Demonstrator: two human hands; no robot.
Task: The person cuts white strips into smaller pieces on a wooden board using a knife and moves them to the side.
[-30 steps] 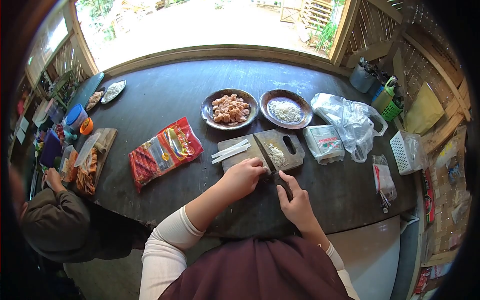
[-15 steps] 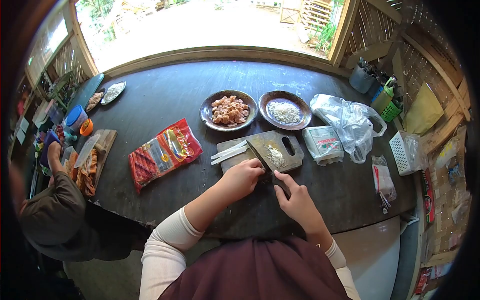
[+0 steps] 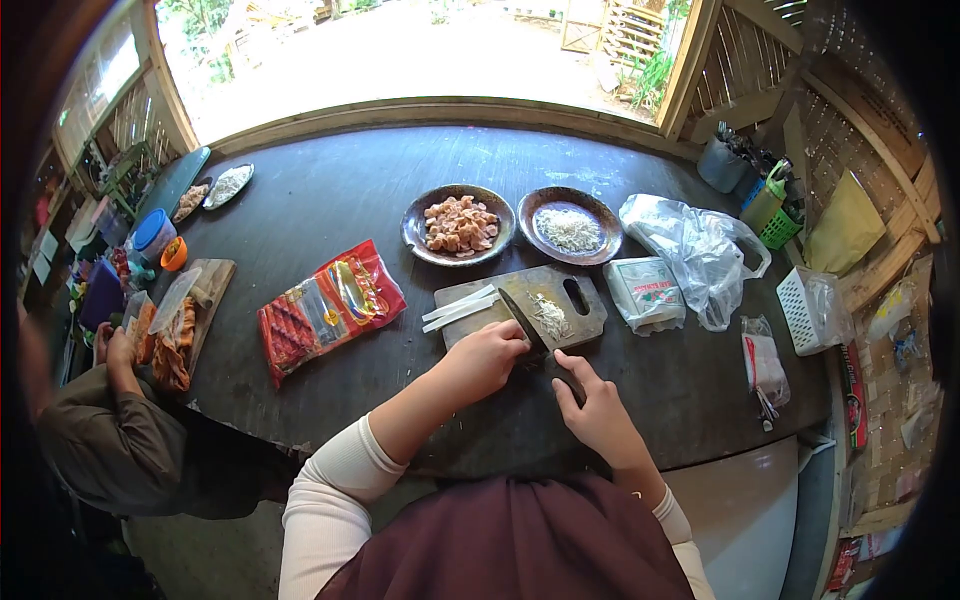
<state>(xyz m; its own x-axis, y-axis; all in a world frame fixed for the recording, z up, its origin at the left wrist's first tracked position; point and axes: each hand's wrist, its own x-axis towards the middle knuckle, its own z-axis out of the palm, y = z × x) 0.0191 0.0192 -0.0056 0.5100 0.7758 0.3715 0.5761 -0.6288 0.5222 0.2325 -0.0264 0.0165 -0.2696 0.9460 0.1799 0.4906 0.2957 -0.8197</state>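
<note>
My right hand [image 3: 592,405] is closed round the handle of a knife [image 3: 524,322], whose dark blade slants up and left over the wooden cutting board [image 3: 595,318]. At the board's front edge my left hand [image 3: 487,358] has its fingers bent and pressed together beside the blade; what they hold is hidden. White strips [image 3: 462,306] lie on the board's left part, and a small heap of thin shreds [image 3: 550,316] lies right of the blade. Behind the board stand a plate of pinkish-brown pieces [image 3: 461,224] and a plate of white shreds [image 3: 568,229].
A red food packet [image 3: 332,310] lies to the left. Plastic bags [image 3: 695,255] and a wrapped white pack [image 3: 645,292] are on the right, near a white basket [image 3: 803,310]. At far left a co-worker's hands [image 3: 118,345] are beside another board [image 3: 213,285].
My right hand and the knife have shifted slightly down and right. The co-worker's hand has come down from the purple object toward the food on the left board.
</note>
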